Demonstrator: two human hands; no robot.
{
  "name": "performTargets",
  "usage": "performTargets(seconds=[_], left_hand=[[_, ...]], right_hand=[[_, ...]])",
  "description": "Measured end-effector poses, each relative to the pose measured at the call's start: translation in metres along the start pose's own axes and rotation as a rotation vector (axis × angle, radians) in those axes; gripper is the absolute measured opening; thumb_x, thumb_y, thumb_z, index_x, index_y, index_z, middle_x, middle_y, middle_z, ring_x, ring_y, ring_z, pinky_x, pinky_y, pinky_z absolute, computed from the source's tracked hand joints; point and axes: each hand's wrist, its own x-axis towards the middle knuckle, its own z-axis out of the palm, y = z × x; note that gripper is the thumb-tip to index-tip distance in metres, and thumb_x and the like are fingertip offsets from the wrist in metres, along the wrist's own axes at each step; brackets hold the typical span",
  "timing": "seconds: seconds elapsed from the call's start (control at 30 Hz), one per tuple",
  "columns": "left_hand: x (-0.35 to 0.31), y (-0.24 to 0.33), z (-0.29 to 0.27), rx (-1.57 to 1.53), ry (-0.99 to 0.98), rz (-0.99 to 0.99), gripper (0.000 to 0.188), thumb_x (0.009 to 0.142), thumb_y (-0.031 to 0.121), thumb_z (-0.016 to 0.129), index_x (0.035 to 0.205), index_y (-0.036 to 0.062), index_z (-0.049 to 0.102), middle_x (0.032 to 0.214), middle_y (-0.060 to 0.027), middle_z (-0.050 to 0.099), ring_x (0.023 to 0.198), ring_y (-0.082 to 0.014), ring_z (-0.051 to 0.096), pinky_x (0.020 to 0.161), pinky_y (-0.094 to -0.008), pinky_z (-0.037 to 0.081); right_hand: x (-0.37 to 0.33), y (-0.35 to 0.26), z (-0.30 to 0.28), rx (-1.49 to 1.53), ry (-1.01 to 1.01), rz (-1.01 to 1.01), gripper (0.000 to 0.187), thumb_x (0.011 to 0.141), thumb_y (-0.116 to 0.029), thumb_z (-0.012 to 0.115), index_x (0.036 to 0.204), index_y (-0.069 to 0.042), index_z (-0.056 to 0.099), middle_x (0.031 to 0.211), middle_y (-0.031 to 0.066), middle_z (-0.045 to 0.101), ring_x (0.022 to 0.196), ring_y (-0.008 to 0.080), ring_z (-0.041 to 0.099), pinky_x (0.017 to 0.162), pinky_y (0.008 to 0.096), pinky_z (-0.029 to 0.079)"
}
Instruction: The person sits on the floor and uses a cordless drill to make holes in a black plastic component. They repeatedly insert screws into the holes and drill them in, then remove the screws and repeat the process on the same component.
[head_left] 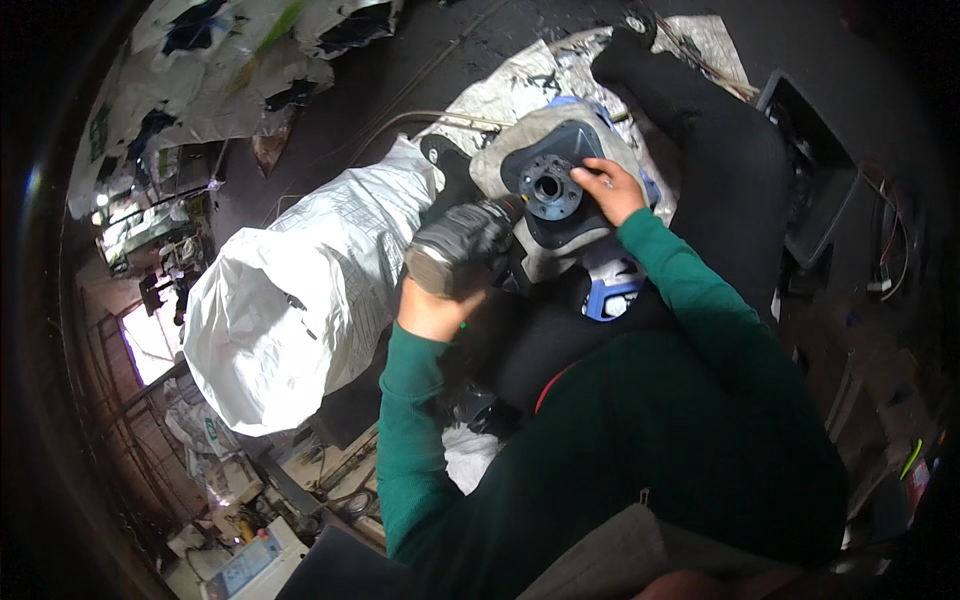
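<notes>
My left hand [437, 308] is wrapped round the grip of a dark power drill [465, 240]. The drill's nose points right, up against the edge of a round grey metal flange [551, 187]. This flange has a large centre hole and several smaller holes around it. It sits on a dark blue-grey plate [585, 146], which lies over a light grey padded piece [495, 160]. My right hand [612, 190] has its fingertips on the flange's right rim, steadying it. Blue parts [610, 301] show at the padded piece's edges.
A large white woven sack [300, 270], its mouth toward me, lies left of the drill. Crumpled pale sheeting [525, 85] lies beyond the padded piece. A dark bin [825, 190] stands at the right. Stuffed sacks [220, 80] are at the far left.
</notes>
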Motion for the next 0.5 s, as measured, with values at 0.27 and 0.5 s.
performTargets(seconds=[0.27,0.5], left_hand=[[-0.037,0.017,0.042,0.041,0.058,0.264,0.065,0.071,0.007,0.074,0.130,0.0009,0.048,0.115,-0.0150,0.063,0.106,-0.0258,0.063,0.091,-0.0336,0.049],[-0.032,0.016,0.055,0.274,0.067,0.413,0.056,0.070,0.009,0.074,0.122,0.0007,0.055,0.113,-0.0139,0.064,0.103,-0.0267,0.064,0.088,-0.0329,0.050]], right_hand=[[-0.044,-0.022,-0.046,1.020,-0.612,0.414,0.042,0.095,-0.008,0.047,0.135,0.005,0.041,0.124,0.0172,0.057,0.116,0.0267,0.057,0.094,0.0395,0.052],[-0.048,-0.033,-0.039,1.077,-0.687,0.411,0.039,0.096,-0.006,0.048,0.134,-0.001,0.044,0.128,0.0152,0.055,0.118,0.0261,0.055,0.095,0.0377,0.051]])
